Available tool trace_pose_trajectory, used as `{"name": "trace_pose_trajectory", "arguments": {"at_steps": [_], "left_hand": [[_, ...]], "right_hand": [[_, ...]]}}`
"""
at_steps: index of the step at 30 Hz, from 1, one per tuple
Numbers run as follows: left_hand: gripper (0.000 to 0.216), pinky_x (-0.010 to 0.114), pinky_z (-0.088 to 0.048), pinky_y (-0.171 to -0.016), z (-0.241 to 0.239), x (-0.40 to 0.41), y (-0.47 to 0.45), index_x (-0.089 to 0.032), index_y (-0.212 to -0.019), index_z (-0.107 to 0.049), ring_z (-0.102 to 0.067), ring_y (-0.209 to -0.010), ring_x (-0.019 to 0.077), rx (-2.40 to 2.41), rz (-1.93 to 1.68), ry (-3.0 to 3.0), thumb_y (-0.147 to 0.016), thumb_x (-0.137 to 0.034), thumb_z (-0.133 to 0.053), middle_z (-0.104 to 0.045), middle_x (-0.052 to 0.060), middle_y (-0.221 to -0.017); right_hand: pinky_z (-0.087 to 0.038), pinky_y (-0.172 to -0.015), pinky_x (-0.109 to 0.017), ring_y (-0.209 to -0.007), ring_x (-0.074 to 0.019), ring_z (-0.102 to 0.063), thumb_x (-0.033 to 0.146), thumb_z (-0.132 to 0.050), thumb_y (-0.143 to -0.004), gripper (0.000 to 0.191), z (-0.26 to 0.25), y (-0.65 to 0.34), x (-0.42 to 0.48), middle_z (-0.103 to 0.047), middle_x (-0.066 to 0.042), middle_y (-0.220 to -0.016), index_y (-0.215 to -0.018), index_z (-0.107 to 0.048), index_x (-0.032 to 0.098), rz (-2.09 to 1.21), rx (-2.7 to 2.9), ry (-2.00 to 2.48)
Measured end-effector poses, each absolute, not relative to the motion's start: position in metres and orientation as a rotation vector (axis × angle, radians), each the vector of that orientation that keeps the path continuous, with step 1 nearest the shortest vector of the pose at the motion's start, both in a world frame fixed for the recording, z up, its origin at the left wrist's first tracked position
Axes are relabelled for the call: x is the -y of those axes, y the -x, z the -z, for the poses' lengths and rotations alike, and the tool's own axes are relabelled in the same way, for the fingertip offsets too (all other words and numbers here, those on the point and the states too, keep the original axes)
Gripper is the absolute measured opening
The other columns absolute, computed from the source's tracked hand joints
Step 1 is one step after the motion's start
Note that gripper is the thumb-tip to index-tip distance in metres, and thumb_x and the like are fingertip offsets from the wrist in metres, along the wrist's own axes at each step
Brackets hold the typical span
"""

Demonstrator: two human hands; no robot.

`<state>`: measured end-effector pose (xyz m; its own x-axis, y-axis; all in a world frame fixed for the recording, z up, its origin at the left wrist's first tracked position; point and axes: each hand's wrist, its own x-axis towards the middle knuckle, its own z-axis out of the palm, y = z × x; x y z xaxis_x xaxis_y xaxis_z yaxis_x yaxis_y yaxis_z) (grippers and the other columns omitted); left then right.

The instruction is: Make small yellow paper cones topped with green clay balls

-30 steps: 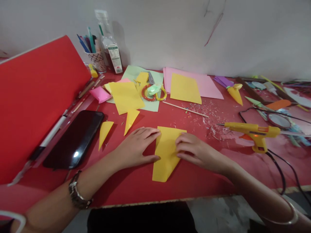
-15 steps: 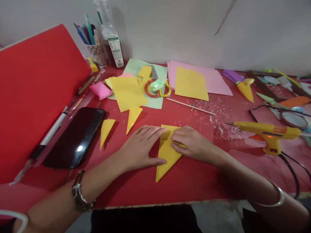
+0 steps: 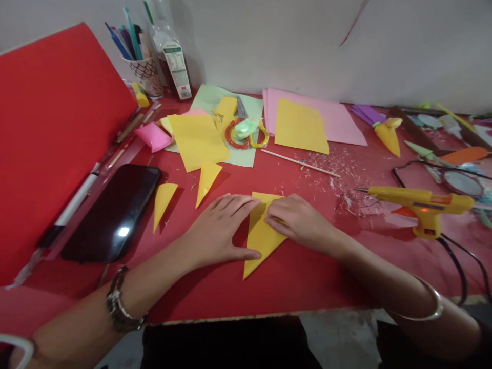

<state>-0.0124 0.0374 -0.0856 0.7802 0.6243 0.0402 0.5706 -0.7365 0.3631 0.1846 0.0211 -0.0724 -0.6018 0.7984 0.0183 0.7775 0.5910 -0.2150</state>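
A folded piece of yellow paper (image 3: 258, 237) lies on the red table, its narrow point towards me. My left hand (image 3: 220, 231) rests along its left side, thumb and fingers stretched apart, with the fingertips and thumb tip on the paper. Curled in, my right hand (image 3: 298, 219) has its fingers closed on the paper's right edge; part of that edge is hidden beneath them. To the left of my left hand lie two small yellow paper cones, one near cone (image 3: 164, 204) and one farther cone (image 3: 207, 180).
A phone (image 3: 115, 212) lies at left beside a large red board (image 3: 57, 128). Yellow sheets (image 3: 200, 138), scissors (image 3: 237, 137) and pink paper (image 3: 342, 120) lie at the back. At right are a yellow glue gun (image 3: 426, 205), its cord, a thin stick (image 3: 300, 163) and scattered paper scraps.
My right hand has slid slightly left over the paper, its fingers still curled. My left hand keeps its place on the paper. The whole view has shifted a little.
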Motion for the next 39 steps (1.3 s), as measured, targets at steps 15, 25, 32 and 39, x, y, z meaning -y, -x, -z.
{"name": "trace_pose_trajectory", "arguments": {"at_steps": [15, 25, 32, 39], "left_hand": [[0.091, 0.042, -0.022, -0.102, 0.087, -0.034, 0.011, -0.015, -0.131, -0.023, -0.033, -0.12, 0.0275, -0.907, -0.2, -2.654, -0.061, -0.065, -0.052, -0.039, 0.012, -0.13], [0.075, 0.049, -0.02, -0.101, 0.085, -0.024, 0.014, -0.018, -0.127, -0.029, -0.035, -0.118, 0.0286, -0.882, -0.209, -2.733, -0.067, -0.058, -0.05, -0.038, 0.013, -0.128], [0.061, 0.047, -0.025, -0.1, 0.085, -0.016, 0.021, -0.017, -0.112, -0.041, -0.038, -0.115, 0.028, -0.897, -0.233, -2.709, -0.067, -0.058, -0.05, -0.041, 0.012, -0.124], [0.048, 0.042, -0.034, -0.093, 0.077, -0.008, 0.021, -0.02, -0.116, -0.044, -0.04, -0.111, 0.0256, -0.838, -0.133, -2.659, -0.075, -0.046, -0.047, -0.045, 0.008, -0.124]], "right_hand": [[-0.028, -0.062, -0.027, -0.067, -0.0153, -0.051, 0.025, -0.039, -0.086, 0.025, 0.074, -0.183, -0.022, -0.058, -0.004, -0.07, -0.07, -0.055, 0.015, -0.275, 2.725, 1.385], [-0.026, -0.06, -0.026, -0.066, -0.0144, -0.05, 0.024, -0.04, -0.084, 0.021, 0.075, -0.185, -0.024, -0.057, -0.003, -0.069, -0.071, -0.053, 0.015, -0.323, 2.714, 1.385], [-0.025, -0.059, -0.026, -0.064, -0.014, -0.048, 0.026, -0.039, -0.084, 0.022, 0.074, -0.183, -0.024, -0.055, -0.002, -0.068, -0.068, -0.051, 0.016, -0.315, 2.729, 1.414], [-0.026, -0.061, -0.025, -0.064, -0.0136, -0.047, 0.025, -0.039, -0.084, 0.022, 0.072, -0.183, -0.023, -0.054, -0.002, -0.067, -0.066, -0.049, 0.015, -0.331, 2.74, 1.44]]}}
